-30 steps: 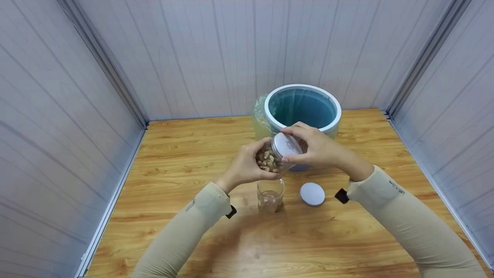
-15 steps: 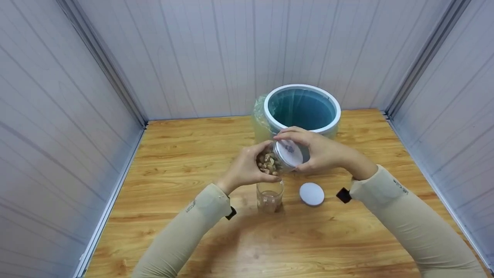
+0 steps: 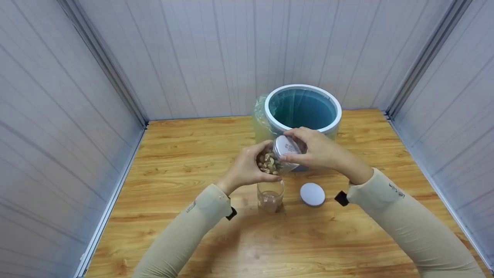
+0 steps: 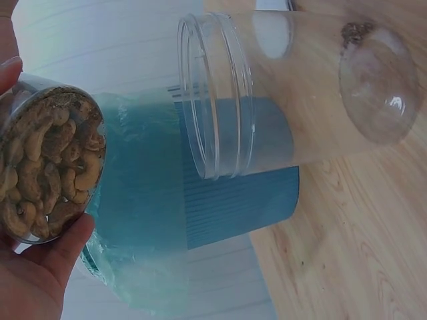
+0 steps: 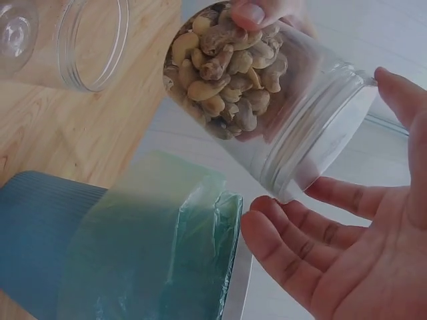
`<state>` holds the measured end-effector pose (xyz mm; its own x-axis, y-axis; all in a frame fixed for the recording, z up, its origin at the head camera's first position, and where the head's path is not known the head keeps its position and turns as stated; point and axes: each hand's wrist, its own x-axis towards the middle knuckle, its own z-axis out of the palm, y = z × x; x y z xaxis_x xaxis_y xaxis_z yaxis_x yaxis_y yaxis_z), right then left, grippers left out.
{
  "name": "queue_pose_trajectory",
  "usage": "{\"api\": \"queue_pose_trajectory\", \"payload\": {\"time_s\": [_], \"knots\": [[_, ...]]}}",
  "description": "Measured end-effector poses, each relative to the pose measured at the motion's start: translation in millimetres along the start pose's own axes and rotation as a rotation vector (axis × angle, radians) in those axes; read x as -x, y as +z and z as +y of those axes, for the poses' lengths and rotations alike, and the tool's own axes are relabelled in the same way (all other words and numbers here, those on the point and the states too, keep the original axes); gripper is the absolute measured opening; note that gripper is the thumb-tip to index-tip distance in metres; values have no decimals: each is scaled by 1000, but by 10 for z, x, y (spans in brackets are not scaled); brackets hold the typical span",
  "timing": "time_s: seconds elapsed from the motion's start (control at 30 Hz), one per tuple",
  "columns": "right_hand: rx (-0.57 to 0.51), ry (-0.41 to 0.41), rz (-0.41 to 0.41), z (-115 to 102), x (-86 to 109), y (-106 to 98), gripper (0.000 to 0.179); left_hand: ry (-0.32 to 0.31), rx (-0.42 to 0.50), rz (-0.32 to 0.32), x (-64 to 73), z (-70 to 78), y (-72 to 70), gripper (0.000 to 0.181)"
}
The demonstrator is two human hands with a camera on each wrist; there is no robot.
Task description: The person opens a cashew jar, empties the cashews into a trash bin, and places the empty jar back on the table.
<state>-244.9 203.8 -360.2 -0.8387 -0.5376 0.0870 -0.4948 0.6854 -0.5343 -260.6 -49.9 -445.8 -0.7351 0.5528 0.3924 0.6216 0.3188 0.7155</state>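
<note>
My left hand (image 3: 244,166) grips a clear plastic jar (image 3: 269,161) above the table, tilted with its lidded end up and to the right. Cashew nuts (image 5: 230,80) fill its lower part. Across the mouth sits a white lid (image 3: 286,146), and my right hand (image 3: 322,152) holds its edge between thumb and fingers. Below the hands, an open clear jar (image 4: 307,93) stands upright on the table, with a small dark clump (image 4: 357,32) near its bottom. A second white lid (image 3: 312,194) lies flat to the right of that jar.
Just behind the hands stands a blue bin (image 3: 269,117) with a white rim and a translucent green bag (image 5: 147,233) folded over it. White panel walls (image 3: 200,58) enclose the wooden table (image 3: 185,154) at the back and both sides.
My right hand shifted its fingers on the lid and took a fresh hold; the print on the lid has turned. The nut jar dipped slightly; the open jar and loose lid stayed put.
</note>
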Motion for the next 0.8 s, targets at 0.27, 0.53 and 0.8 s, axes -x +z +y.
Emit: {"api": "queue_pose_trajectory", "payload": {"time_s": [0.27,0.53,0.8], "knots": [[-109,-122,-31,31,7,-33,76,7,-16,-11,13,-9,-5,87],[-193,-179,-85,62,23,-51,79,0,-53,-6,23,-16,2,91],[-193,-184,-46,46,25,-42,83,-4,-49,4,27,-24,2,90]]}}
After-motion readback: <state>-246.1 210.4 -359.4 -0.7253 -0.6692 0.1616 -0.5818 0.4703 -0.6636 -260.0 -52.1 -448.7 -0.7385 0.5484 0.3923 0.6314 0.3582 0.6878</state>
